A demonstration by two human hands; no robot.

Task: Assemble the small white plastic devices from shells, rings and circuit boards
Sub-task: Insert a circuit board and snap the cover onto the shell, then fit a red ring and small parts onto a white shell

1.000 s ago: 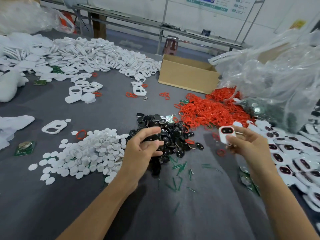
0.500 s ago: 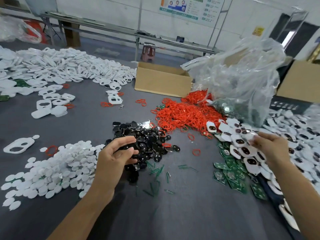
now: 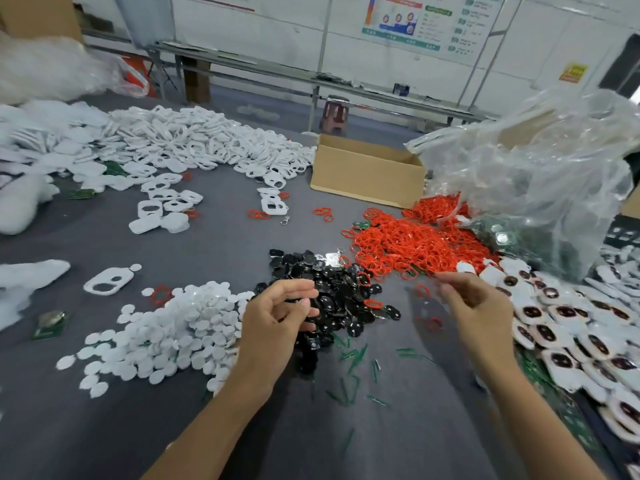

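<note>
Your left hand (image 3: 277, 320) hovers half-curled over the black pieces (image 3: 332, 296); whether it holds one, I cannot tell. Your right hand (image 3: 479, 306), loose and empty, is nearer the red rings (image 3: 408, 240), which lie just far-left of its fingertips.

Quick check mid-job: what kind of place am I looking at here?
Most likely a small factory assembly floor: bulk piles of white shells and red rings cover the grey work table, with a long metal bench and a wall chart behind.
</note>
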